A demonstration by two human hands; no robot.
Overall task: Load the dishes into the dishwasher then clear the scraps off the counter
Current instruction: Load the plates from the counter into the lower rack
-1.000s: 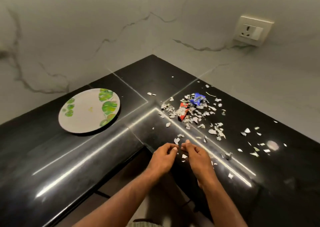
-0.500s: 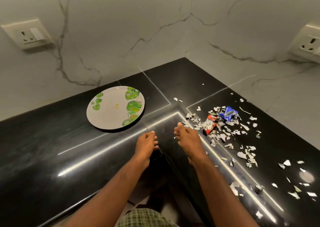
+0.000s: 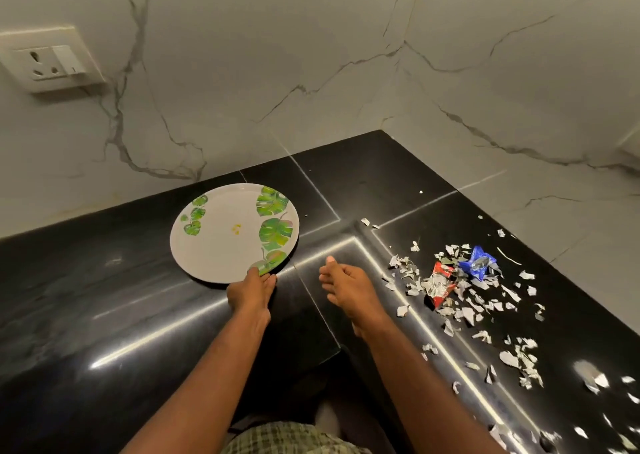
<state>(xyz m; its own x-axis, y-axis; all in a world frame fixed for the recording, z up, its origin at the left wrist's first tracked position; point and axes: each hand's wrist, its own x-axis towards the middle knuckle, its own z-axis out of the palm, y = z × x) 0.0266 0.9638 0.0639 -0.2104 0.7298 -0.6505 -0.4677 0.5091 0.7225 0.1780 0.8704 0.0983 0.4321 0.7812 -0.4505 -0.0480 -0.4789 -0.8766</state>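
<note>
1. The scraps (image 3: pixel 481 290) run off the lower right edge of the view, and the far ones blur into pale flecks. Whether the left hand's fingers reach under the plate rim cannot be told.
2. The left hand (image 3: pixel 251 292) lies with fingers extended, fingertips touching the near rim of the plate (image 3: pixel 221 242). The right hand (image 3: pixel 346 289) hovers loosely curled over the counter (image 3: pixel 104 315), holding nothing.
3. The plate sits flat on the counter, left of the corner. A red wrapper (image 3: pixel 440 282) and a blue wrapper (image 3: pixel 479 266) lie among the scraps. A wall socket (image 3: pixel 52 60) sits upper left.
</note>
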